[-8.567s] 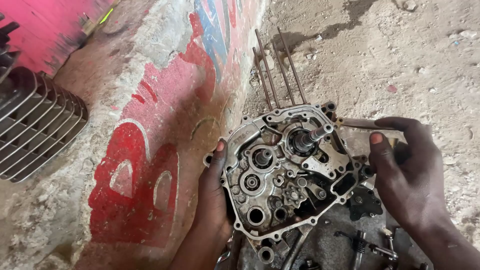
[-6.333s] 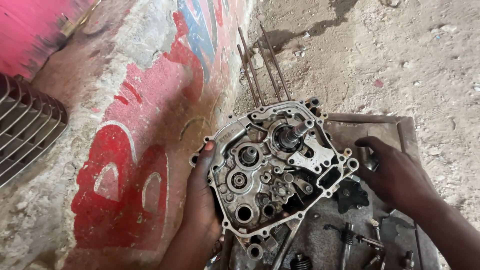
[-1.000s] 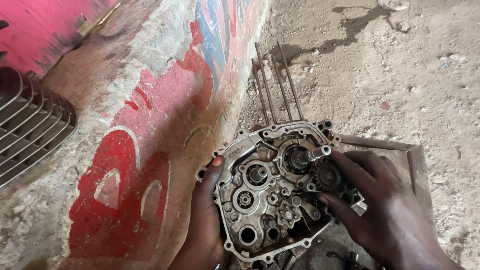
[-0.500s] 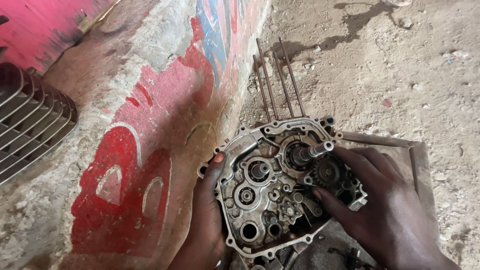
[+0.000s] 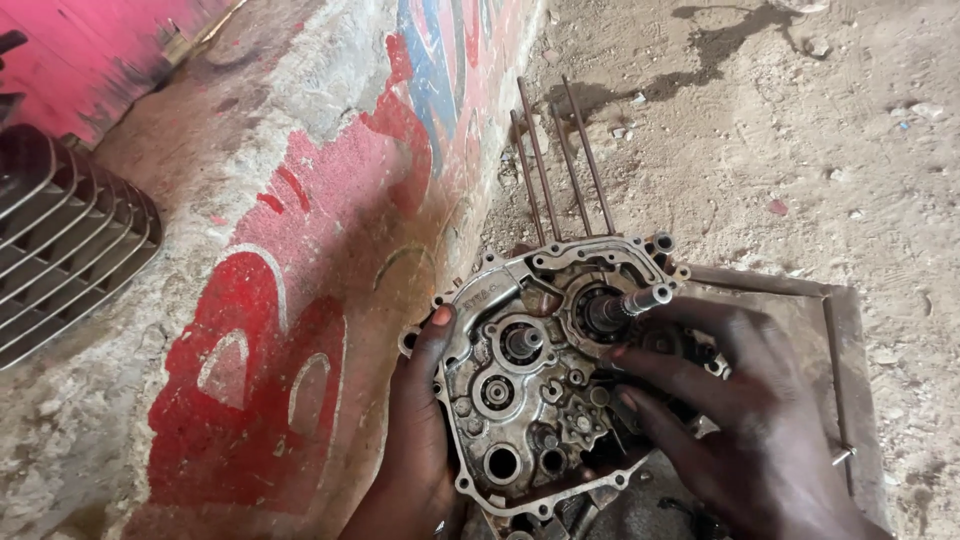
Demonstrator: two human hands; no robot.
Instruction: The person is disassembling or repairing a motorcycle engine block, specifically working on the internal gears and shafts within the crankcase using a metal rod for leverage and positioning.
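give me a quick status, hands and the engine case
Left hand grips the engine case at its left edge. Right hand lies over the case's right side, fingers by the shaft. Four long studs stick out at top, untouched.

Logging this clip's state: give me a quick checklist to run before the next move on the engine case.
1. Left hand steadies the case at its left edge: ok.
2. Right hand fingers rest on the internals beside the shaft: ok.
3. Right hand holds a part: cannot tell.
4. Studs clear of both hands: ok.
5. Case sits flat on the tray: cannot tell.
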